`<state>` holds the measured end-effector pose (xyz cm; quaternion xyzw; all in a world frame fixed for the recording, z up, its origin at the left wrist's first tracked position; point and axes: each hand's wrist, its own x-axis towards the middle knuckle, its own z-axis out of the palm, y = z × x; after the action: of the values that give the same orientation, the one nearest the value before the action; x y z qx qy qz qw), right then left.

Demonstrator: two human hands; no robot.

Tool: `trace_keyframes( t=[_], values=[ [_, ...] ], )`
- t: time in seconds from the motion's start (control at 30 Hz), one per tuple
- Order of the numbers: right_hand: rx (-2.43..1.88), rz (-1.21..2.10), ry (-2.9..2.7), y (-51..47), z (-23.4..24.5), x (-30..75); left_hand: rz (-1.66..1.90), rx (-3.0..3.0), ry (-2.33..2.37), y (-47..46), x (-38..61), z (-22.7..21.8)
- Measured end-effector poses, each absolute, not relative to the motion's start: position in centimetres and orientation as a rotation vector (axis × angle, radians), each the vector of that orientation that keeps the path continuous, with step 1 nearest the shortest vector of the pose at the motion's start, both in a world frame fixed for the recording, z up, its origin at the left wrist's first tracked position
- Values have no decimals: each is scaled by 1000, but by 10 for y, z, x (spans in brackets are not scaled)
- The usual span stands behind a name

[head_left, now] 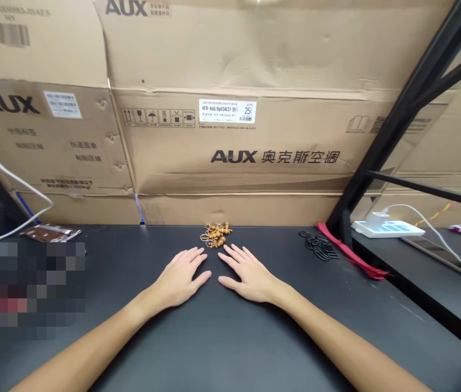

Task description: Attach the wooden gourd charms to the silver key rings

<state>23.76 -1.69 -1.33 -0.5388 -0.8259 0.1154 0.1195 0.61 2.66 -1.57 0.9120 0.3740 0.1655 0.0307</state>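
Both hands lie palm down on the dark tabletop (206, 337), a small gap between them. My left hand (182, 276) has its fingers stretched out and holds nothing. Likewise, my right hand (249, 275) rests flat with thumb and fingers apart. Just beyond the fingertips sits a small pile of brown, gourd-shaped keychains (216, 235) with metal rings. Neither hand visibly grips them. Farther right lies a heap of black oval rings or clips (319, 246), away from my right hand.
Cardboard (230, 179) printed AUX stands along the back edge. A red strap (349, 253) lies by the right black metal post (341, 218). On the left are a brown packet (50, 233) and a white cable (13, 177). A power strip (389, 228) sits on the neighbouring surface.
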Motion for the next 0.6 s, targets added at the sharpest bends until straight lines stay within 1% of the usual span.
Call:
trace_keyframes(
  t=[0.13,0.6],
  values=[
    [-1580,333,-2408,-18,-13,237,535,2805,1139,26,6,-14],
    [-1563,306,-2398,-18,-13,237,381,2836,1024,46,12,-8]
  ],
)
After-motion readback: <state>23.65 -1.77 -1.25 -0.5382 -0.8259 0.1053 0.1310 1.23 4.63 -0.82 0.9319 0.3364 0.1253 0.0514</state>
